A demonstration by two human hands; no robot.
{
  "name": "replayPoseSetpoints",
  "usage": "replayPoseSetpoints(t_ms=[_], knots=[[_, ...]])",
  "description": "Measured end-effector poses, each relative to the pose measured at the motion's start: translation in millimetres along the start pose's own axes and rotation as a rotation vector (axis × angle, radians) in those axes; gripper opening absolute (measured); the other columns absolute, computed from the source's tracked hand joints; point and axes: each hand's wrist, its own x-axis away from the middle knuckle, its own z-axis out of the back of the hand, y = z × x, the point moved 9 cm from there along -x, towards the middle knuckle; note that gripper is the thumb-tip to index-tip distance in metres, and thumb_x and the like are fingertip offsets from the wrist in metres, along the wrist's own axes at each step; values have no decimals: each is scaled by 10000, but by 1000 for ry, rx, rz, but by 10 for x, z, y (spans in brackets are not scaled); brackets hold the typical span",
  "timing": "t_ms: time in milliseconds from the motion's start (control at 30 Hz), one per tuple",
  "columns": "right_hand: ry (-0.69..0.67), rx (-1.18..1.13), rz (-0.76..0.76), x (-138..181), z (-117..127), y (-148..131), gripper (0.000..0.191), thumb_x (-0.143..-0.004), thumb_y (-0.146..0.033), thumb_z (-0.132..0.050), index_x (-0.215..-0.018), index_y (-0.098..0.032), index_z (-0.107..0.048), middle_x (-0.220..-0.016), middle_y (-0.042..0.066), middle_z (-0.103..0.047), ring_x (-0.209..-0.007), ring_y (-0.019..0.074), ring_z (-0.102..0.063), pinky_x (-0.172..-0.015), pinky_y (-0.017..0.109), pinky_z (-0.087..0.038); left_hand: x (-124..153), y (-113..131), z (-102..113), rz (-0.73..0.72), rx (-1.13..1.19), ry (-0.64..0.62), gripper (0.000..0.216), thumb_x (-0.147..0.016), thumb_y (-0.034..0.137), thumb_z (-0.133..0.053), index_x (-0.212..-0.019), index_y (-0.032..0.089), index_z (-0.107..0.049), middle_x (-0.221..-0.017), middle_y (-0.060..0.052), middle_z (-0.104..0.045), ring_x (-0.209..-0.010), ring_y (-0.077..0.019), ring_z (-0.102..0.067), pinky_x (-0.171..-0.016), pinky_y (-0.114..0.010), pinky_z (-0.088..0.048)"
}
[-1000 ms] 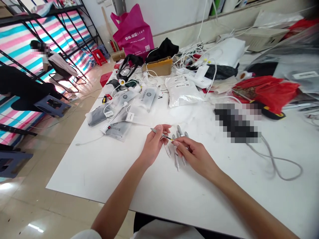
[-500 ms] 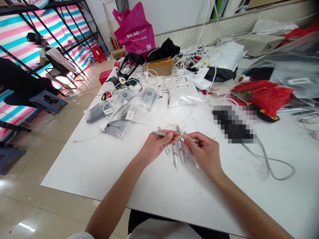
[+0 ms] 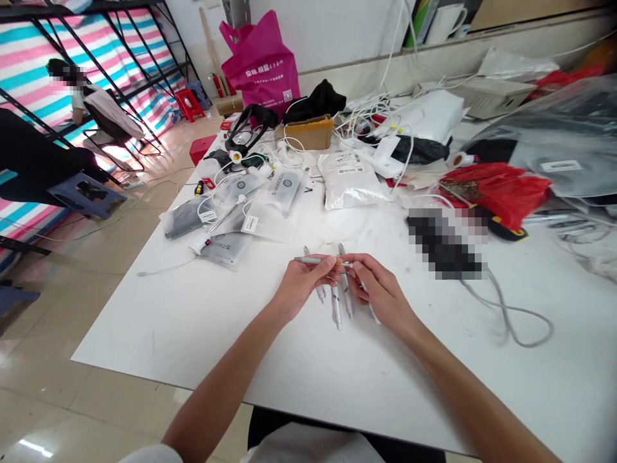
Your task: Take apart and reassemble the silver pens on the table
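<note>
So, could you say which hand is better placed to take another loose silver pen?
Probably the right hand: it lies beside the loose silver pen and only pinches the tip of the held pen, while the left hand grips its barrel.

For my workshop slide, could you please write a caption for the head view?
Left hand and right hand hold a slim silver tool over similar ones on a white table.

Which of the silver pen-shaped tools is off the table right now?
The pen-shaped tool held between the left hand and right hand; the other tools lie on the white table beneath.
</note>
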Motion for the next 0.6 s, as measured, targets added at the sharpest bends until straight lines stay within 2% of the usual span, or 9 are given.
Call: replayPoseSetpoints(t_ms=[200, 367, 500, 600], knots=[[-100, -24, 46, 3, -11, -44, 291, -1020, -518, -535, -1144, -255, -547, -762, -34, -545, -550, 97, -323, -486, 260, -271, -19, 34, 57, -14, -32, 51, 373, -802, 433, -842, -1012, 128, -793, -1006, -113, -746, -891, -188, -672, -835, -358, -538], [-148, -14, 91, -6, -21, -60, 272, -1033, -528, -534, -1114, -269, -507, -872, -6, -661, -518, 81, -294, -464, 259, -249, -28, 49, 80, 2, 17, 10, 336, -816, 423, -834, -988, 136, -799, -1014, -100, -740, -920, -179, -671, -862, -347, -523], [-95, 20, 88, -18, 26, -78, 320, -1008, -562, -569, -969, -249, -521, -841, 5, -690, -495, 76, -290, -447, 260, -238, -35, 21, 109, 21, 19, -6, 355, -772, 388, -875, -1019, 140, -812, -924, -86, -745, -915, -193, -682, -883, -371, -519], [1, 94, 76, -42, 116, -83, 385, -943, -596, -654, -876, -222, -585, -739, 6, -656, -500, 82, -332, -446, 261, -258, -36, 23, 135, 2, 10, 19, 363, -762, 396, -881, -1012, 141, -817, -927, -93, -757, -903, -196, -688, -877, -376, -523]])
